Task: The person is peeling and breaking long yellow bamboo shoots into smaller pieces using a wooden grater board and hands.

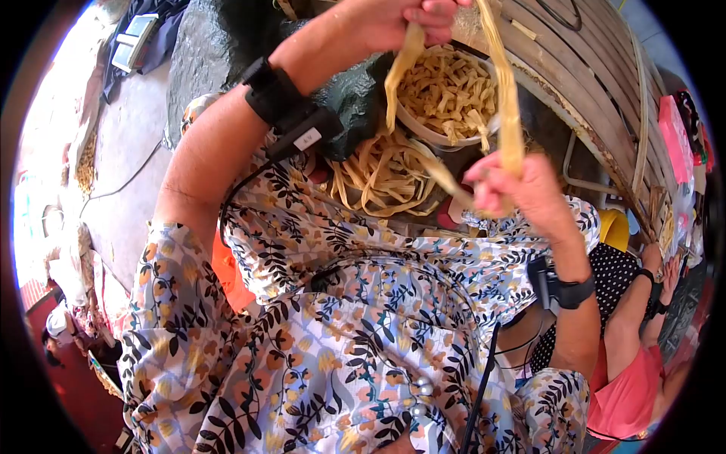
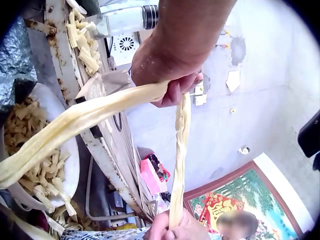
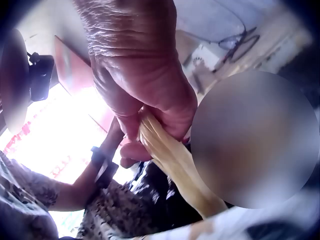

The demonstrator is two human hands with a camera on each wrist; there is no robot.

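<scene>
A long, soft, pale yellow strip point(image 1: 510, 98), creased lengthwise, runs between my two hands. Raised at the top of the head view, my left hand point(image 1: 412, 21) grips its upper part, and a loose length point(image 2: 80, 120) droops from those fingers. My right hand point(image 1: 529, 193) pinches the strip lower down, over my lap; in the right wrist view the strip point(image 3: 175, 160) comes out between thumb and fingers. Beneath and between the hands stands a white basin point(image 2: 74, 165) full of short knotted pieces point(image 1: 446, 94) of the same material. Loose long strips point(image 1: 378, 181) lie heaped in front of my knees.
A slatted wooden surface point(image 1: 582, 76) with a rusty metal edge borders the basin; more short pieces point(image 2: 85, 47) and a clear jar point(image 2: 125, 21) are on it. Dark plastic sheeting point(image 1: 204, 68) is at left. Another person in pink point(image 1: 628, 393) sits close on the right.
</scene>
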